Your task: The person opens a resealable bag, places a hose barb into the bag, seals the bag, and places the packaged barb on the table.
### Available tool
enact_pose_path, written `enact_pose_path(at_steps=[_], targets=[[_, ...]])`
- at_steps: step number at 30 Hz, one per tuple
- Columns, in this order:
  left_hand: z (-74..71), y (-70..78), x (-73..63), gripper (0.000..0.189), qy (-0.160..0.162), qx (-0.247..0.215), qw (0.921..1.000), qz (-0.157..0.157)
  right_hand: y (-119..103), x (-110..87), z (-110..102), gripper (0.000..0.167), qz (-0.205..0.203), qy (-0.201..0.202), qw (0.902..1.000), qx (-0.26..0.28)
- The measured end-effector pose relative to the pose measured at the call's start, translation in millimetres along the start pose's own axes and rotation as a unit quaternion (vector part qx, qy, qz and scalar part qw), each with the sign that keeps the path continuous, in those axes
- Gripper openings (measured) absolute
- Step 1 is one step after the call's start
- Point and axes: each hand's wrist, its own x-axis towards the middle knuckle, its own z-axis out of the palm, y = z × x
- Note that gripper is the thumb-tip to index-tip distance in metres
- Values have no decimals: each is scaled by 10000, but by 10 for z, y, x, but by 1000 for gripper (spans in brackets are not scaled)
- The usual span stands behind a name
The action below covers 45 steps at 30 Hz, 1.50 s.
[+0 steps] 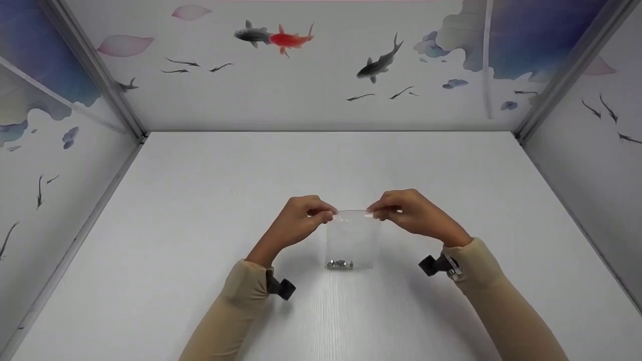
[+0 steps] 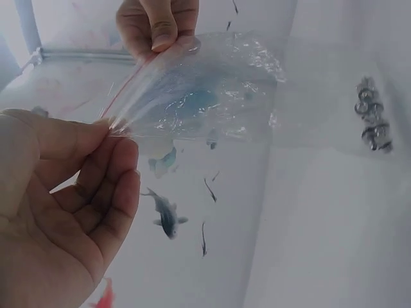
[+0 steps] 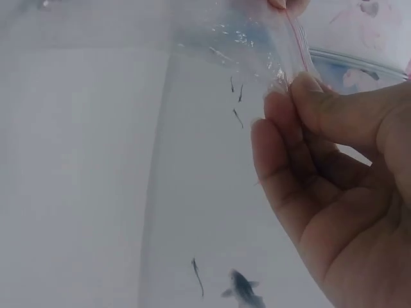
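Observation:
A clear zip bag [image 1: 351,240] with a red line along its top edge hangs upright between both hands. Several small shiny metal pieces [image 1: 340,264] lie in its bottom, bunched toward the left corner; the left wrist view shows these metal pieces [image 2: 372,115] as rounded parts in a row. My left hand [image 1: 303,218] pinches the top left corner between thumb and forefinger. At the top right corner, my right hand [image 1: 411,213] pinches the strip the same way, its other fingers loosely curled in the right wrist view. The top edge is drawn straight between them.
A white table [image 1: 200,170] spreads under the hands. White panels [image 1: 321,100] printed with fish and petals stand at the back and both sides, joined by metal corner posts [image 1: 95,65]. Small black cameras sit at the left wrist [image 1: 282,288] and right wrist [image 1: 430,264].

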Motion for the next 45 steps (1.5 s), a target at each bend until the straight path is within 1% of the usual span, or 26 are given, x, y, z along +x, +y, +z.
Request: enact_pose_path(at_steps=[3, 5, 8, 10, 13, 18, 20, 23, 26, 29, 32, 34, 38, 41, 43, 45], targets=[[49, -103, 44, 15, 100, -22, 9997, -218, 64, 52, 39, 18, 288, -55, 9995, -87], [80, -175, 82, 16, 236, -4, 9994, -262, 114, 96, 62, 18, 470, -23, 9988, -130], [120, -276, 156, 18, 528, 114, 9982, -276, 198, 180, 98, 19, 785, 154, 9967, -150], [140, -321, 210, 19, 710, 153, 9967, -350, 256, 240, 128, 19, 1003, 299, 9943, -179], [173, -389, 289, 21, 944, 163, 9937, -581, 355, 323, 172, 19, 1283, 478, 9904, -197], [233, -518, 395, 19, 1264, 6, 9863, -1061, 496, 421, 238, 18, 1486, 652, 9866, -171], [253, -564, 428, 19, 1338, -102, 9829, -1258, 541, 455, 275, 18, 1601, 685, 9846, -144], [281, -634, 479, 19, 1406, -188, 9792, -1450, 615, 508, 338, 17, 1864, 739, 9796, -132], [304, -716, 511, 20, 1398, -194, 9767, -1619, 688, 552, 398, 17, 2038, 826, 9755, -101], [325, -793, 519, 21, 1294, -204, 9763, -1724, 751, 574, 453, 17, 2123, 884, 9732, -80], [337, -843, 512, 24, 1109, -184, 9772, -1801, 801, 581, 503, 18, 2217, 860, 9713, -18], [338, -857, 503, 27, 940, -85, 9775, -1886, 831, 580, 534, 20, 2271, 811, 9705, 36], [330, -876, 481, 34, 472, 172, 9781, -2019, 862, 572, 571, 27, 2519, 637, 9654, 195], [312, -898, 460, 40, 149, 228, 9791, -2017, 850, 554, 568, 36, 2739, 404, 9605, 271], [290, -907, 445, 43, 48, 289, 9804, -1950, 830, 538, 552, 42, 2836, 213, 9583, 288], [259, -905, 425, 47, 69, 457, 9814, -1862, 806, 517, 529, 50, 2887, 32, 9569, 306]])
